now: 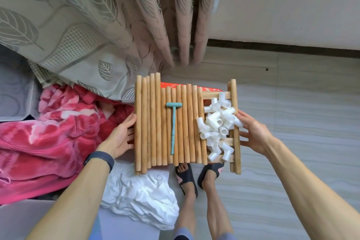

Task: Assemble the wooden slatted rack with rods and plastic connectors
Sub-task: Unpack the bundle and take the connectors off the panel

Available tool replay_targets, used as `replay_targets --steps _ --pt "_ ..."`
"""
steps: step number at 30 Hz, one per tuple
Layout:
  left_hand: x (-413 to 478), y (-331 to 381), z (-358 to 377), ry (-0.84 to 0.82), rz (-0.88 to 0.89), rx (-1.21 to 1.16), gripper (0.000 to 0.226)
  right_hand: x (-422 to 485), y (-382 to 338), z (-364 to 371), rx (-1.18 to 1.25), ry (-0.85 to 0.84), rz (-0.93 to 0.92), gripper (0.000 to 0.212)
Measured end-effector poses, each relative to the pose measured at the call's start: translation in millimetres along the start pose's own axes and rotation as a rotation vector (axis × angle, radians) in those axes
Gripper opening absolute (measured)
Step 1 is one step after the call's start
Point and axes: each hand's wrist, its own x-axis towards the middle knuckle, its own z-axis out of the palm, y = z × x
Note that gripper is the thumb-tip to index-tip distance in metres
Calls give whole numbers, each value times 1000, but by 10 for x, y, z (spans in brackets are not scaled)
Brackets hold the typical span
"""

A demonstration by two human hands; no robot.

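Here we go: the slatted wooden rack panel (236, 152) is up between both my hands. My left hand (120, 136) is at its nine o'clock edge with the thumb against the outermost rod. Its fingertips are tucked underneath, so I can't tell their curl. My right hand (253, 132) is at three o'clock, fingers spread straight against the side rail. Round wooden rods (152, 122) lie side by side over the nine o'clock half, with a teal plastic mallet (173, 126) on top. White plastic elbow connectors (216, 122) are heaped at three o'clock.

Curtain (97, 25) beyond rack (233, 91); floor (302, 122) open rightward
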Motion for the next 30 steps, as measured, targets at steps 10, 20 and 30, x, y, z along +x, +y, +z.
replay_targets --steps 10,20,30 --pt "-466 155 104 -33 49 30 40 -620 -35 -149 40 42 -32 29" --pt "-1864 644 795 -194 184 217 38 -2335 215 -773 267 179 -159 62" --pt "-3215 211 2024 -345 254 625 41 -4118 1597 -1573 593 415 -192 34"
